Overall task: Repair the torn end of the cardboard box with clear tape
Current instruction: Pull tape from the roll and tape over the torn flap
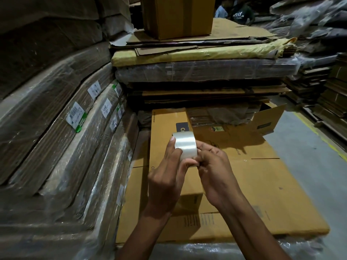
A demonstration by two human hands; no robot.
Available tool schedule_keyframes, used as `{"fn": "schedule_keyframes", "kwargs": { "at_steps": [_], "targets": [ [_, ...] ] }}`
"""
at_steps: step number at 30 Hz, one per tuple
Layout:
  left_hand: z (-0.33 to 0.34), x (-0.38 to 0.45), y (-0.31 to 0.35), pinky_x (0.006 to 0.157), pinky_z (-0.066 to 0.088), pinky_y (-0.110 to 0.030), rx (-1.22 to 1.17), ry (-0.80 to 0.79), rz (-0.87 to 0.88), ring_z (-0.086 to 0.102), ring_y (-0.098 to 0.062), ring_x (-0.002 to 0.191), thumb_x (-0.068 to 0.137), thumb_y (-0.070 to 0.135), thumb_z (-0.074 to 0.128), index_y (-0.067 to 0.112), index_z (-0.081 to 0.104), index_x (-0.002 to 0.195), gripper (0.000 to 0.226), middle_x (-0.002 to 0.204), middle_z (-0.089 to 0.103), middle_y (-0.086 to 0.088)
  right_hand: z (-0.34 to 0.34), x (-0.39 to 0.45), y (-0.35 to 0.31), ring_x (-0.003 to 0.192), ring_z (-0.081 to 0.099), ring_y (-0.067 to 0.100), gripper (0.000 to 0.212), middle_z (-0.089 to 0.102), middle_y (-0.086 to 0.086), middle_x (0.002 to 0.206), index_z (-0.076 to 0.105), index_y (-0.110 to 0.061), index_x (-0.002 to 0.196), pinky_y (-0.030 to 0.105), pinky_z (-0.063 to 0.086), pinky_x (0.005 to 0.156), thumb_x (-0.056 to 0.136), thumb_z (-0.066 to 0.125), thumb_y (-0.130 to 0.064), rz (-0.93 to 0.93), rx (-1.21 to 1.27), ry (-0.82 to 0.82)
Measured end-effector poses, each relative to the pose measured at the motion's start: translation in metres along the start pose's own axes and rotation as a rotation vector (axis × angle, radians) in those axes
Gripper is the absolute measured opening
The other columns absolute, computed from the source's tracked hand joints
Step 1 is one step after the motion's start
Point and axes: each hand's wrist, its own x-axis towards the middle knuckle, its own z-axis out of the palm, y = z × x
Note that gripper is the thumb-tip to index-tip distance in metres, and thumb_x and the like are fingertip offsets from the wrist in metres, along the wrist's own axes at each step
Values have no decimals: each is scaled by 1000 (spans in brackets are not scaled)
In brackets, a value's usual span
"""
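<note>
A roll of clear tape [185, 146] is held up in the middle of the view, above a flattened brown cardboard box [262, 184]. My left hand [167, 177] grips the roll from the left, fingers over its outer face. My right hand [216, 169] holds it from the right, thumb and fingers pinched at the roll's lower edge. The box lies flat on a plastic-wrapped stack. Its far end has raised, bent flaps [268, 121]. I cannot make out a tear from here.
Wrapped bundles of flat cardboard [56, 128] with white labels rise along the left. More stacked cardboard [202, 72] stands behind the box, topped by an upright carton [178, 15]. Grey floor with a yellow line [317, 132] runs on the right. A person [242, 14] is far back.
</note>
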Motion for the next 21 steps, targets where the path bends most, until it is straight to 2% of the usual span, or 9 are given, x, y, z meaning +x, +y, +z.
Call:
{"fn": "schedule_keyframes", "kwargs": {
  "at_steps": [3,6,9,12,15,19,21],
  "targets": [
    [-2,2,0,49,53,-28,-20,24,-19,75,-20,78,91,29,71,14,55,107,27,133,65,-17,1,-4,-3,97,70,27,40,74,21,109,70,2,113,27,57,75,94,34,5,-1,14,17],
    [-3,4,2,50,54,-28,-47,39,-24,74,-18,81,91,28,72,15,56,103,24,132,66,-14,4,-8,-6,90,70,23,33,74,18,100,71,2,107,26,57,73,100,39,0,-36,20,44],
    [-4,8,9,49,51,-27,-87,75,-17,71,-13,77,87,18,79,21,53,98,28,133,62,-8,4,-12,-8,85,71,19,31,75,15,96,70,3,110,23,56,68,100,41,0,-72,14,66],
    [-3,9,14,57,53,-25,-118,105,-31,69,-13,85,88,21,76,18,54,105,27,129,66,-11,4,-15,-9,89,72,20,31,76,14,98,71,2,111,24,57,70,100,42,1,-101,7,84],
    [-1,10,17,64,54,-27,-100,94,-83,66,-15,90,91,31,69,12,53,118,37,112,74,-14,4,-17,-10,88,72,23,30,76,17,98,72,2,109,25,58,71,98,44,3,-111,15,120],
    [0,9,20,70,53,-24,-96,49,-83,69,-14,83,89,29,72,10,54,114,36,109,74,-13,1,-18,-7,92,70,25,29,74,19,100,71,3,112,28,57,74,95,48,5,-102,15,179],
    [0,9,20,66,52,-23,-99,48,-70,69,-15,80,89,26,73,10,53,112,34,110,74,-14,-1,-19,-6,94,70,26,30,73,23,104,70,4,113,28,57,75,94,48,6,-98,14,192]
  ]
}}
